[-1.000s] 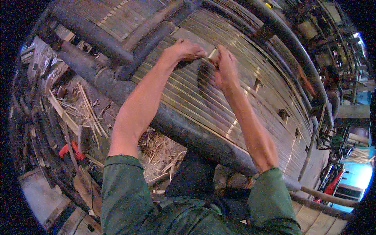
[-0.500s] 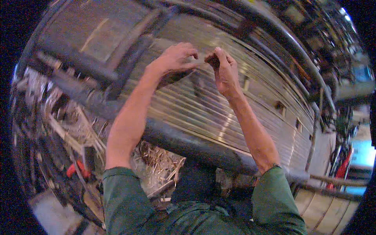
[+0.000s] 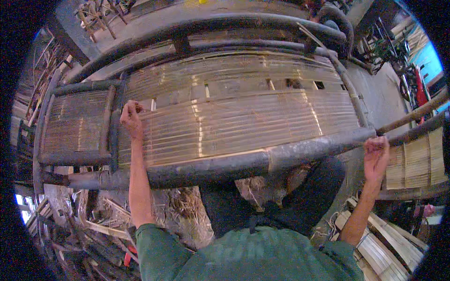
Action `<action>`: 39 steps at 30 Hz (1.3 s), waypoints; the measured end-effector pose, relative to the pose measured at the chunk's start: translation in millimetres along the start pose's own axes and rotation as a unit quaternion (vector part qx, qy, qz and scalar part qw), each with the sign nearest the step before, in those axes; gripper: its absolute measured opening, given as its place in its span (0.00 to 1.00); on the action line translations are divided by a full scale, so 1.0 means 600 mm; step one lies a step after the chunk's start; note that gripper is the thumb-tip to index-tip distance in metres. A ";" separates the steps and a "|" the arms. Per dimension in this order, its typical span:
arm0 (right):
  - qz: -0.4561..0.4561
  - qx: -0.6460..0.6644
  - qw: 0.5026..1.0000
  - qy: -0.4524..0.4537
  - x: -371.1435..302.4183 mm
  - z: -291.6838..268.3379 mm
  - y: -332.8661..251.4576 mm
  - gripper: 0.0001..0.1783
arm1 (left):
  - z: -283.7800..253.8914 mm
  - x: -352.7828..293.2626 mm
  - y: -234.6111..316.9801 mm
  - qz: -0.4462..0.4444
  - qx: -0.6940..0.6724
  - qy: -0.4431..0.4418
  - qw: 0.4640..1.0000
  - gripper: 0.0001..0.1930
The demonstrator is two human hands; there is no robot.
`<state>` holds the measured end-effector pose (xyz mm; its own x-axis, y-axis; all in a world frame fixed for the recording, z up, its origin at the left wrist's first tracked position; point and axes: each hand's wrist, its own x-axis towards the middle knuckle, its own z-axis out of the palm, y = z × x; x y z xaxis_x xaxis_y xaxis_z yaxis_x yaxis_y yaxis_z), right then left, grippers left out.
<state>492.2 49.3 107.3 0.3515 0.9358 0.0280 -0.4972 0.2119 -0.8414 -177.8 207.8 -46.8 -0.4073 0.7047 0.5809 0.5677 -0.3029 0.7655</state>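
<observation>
Slatted panel (image 3: pixel 243 119) at twelve o'clock, toward three from the left hand (image 3: pixel 131 122), toward ten from the right hand (image 3: pixel 376 158). Both hands' fingers curl inward; whether clamped on anything, cannot tell. Dark pole (image 3: pixel 220 167) along the panel's six-o'clock edge.

Pale scraps (image 3: pixel 191 206), broad flat strips (image 3: pixel 380 253)
</observation>
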 end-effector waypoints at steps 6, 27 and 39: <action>0.141 -0.482 0.847 -0.173 -0.045 0.014 0.017 0.15 | -0.228 -0.067 0.017 0.042 0.045 0.151 0.987 0.17; -0.238 -0.591 0.649 -0.416 0.158 0.313 0.469 0.15 | -0.121 -0.159 0.248 -0.130 0.171 -0.240 0.947 0.14; -0.224 -0.686 0.616 -0.317 0.090 0.374 0.551 0.10 | 0.235 -0.071 0.081 -0.026 0.294 -0.397 0.869 0.24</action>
<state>168.8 233.0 -48.1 -0.3859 0.8845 0.2624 0.8274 0.4576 -0.3256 -31.8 253.5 -73.7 0.0451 0.9990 -0.0031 0.9261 -0.0406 0.3751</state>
